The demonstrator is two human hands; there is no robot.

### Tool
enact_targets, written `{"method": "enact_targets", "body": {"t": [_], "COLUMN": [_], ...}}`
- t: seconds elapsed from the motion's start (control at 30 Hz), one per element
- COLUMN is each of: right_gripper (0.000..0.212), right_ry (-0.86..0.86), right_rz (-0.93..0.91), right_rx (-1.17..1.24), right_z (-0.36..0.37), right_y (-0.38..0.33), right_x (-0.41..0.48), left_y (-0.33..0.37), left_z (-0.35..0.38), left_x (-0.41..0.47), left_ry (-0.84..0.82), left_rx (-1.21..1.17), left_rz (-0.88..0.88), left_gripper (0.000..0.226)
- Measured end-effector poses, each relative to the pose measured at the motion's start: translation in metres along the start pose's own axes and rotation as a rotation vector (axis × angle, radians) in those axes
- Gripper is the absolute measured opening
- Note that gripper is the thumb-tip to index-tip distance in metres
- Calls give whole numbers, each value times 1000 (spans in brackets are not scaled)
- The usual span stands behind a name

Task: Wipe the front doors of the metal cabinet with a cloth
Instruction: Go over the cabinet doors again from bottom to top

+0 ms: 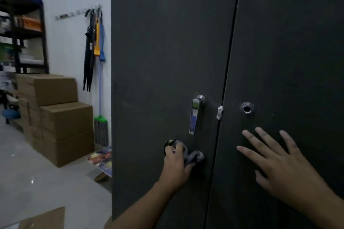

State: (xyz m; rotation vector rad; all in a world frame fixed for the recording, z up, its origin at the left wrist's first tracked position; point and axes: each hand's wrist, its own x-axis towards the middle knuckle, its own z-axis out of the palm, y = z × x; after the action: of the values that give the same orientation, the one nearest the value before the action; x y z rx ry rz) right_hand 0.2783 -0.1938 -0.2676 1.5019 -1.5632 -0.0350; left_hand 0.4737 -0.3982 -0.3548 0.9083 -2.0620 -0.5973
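A tall dark grey metal cabinet fills the view, with a left door (163, 52) and a right door (290, 52), both closed. A chrome handle (195, 115) hangs on the left door; the right door has an empty round hole (246, 108). My left hand (176, 163) grips a crumpled grey cloth (194, 156) and holds it against the left door, just below the handle. My right hand (279, 161) lies flat on the right door with fingers spread, under the hole.
A white wad (220, 112) sticks in the gap between the doors. To the left stand stacked cardboard boxes (55, 117), a black shelf rack (22, 29), a mop (100, 128) and tools hung on a wall rail. Flat cardboard (42, 218) and papers (101, 160) lie on the tiled floor.
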Motion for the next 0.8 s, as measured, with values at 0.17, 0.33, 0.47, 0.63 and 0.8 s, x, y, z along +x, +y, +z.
{"method": "enact_targets", "body": {"t": [0.17, 0.33, 0.47, 0.63, 0.8], "right_gripper": [68, 58, 57, 56, 53], "right_ry": [16, 57, 127, 227, 262], "right_rz": [-10, -77, -105, -148, -126], "right_rx": [52, 101, 127, 128, 130], "right_z": [-31, -54, -47, -35, -51], "right_y": [6, 0, -16, -17, -2], "right_x": [19, 53, 90, 169, 251], "left_y": [18, 26, 11, -30, -39], "left_z": [-48, -87, -111, -157, -218], "left_x": [27, 64, 97, 148, 192], "left_ry": [73, 355, 535, 709, 738], "left_rx": [-234, -426, -482, -474, -423], "left_rz": [-156, -332, -443, -516, -597], "left_gripper": [29, 25, 26, 25, 25]}}
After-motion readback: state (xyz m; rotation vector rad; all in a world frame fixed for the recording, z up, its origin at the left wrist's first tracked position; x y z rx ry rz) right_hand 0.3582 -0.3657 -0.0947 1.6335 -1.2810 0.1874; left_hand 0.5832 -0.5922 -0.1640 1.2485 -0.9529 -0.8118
